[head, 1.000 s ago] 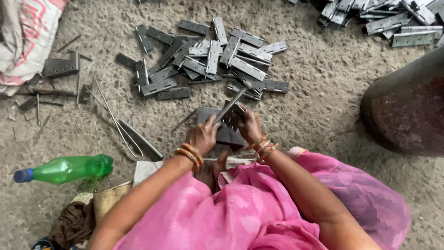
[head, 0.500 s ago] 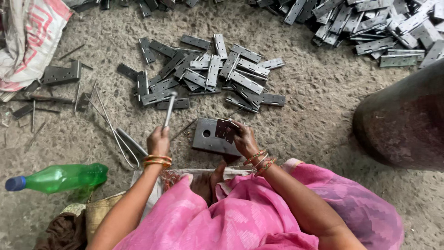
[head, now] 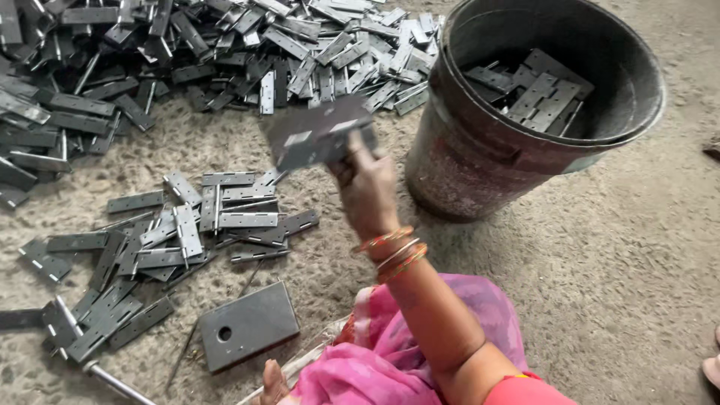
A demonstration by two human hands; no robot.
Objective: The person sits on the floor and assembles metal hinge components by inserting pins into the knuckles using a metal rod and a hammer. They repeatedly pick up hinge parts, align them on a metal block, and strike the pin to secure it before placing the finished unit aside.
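The grey metal hinge (head: 319,133) hangs blurred in the air, pinched at one corner by her right hand (head: 367,187), just left of the dark bucket (head: 480,161). So thin a hold could drop it onto the floor (head: 630,285). Left hand (head: 271,381): cannot tell.

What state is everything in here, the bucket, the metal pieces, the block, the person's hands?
Right hand: raised, gripping a hinge.
Hinge: held in the air, blurred, beside the bucket.
Bucket: upright, open, partly filled with hinges.
Near pile of hinge leaves: loose, scattered on the ground.
Far pile: heaped, jumbled.
Steel block: lying flat, untouched.
Left hand: only partly visible at the bottom edge.
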